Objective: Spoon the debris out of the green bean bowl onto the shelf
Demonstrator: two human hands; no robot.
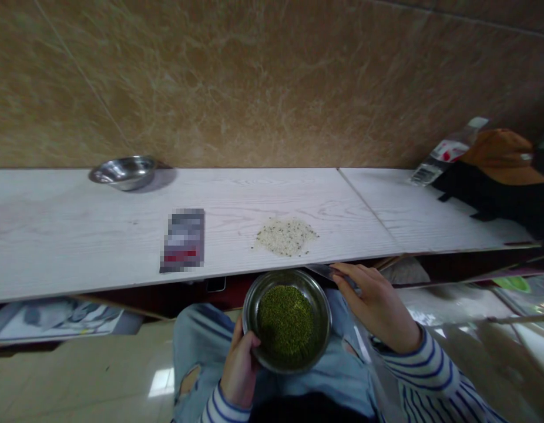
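My left hand (242, 367) grips the near left rim of a steel bowl (323, 329), which sits just below the table edge, over my lap. Small green beans (286, 320), like mung beans, fill its bottom. At the bowl's far right side, my right hand (378, 299) pinches a flat greyish piece (321, 270) with a thin tip, close to the table's front edge; its kind is unclear. On the table just beyond the bowl lies a thin, spread patch of white grains (286, 236) like rice, with a few dark and green bits scattered among them.
A second steel bowl (124, 173) stands by the wall at left. A blurred-out flat packet or phone (184, 241) lies nearer. A clear bottle (448, 150) leans at right beside an orange-brown cap (505, 155) and a black item (487, 197). Open shelf space shows under the tabletop (78, 247).
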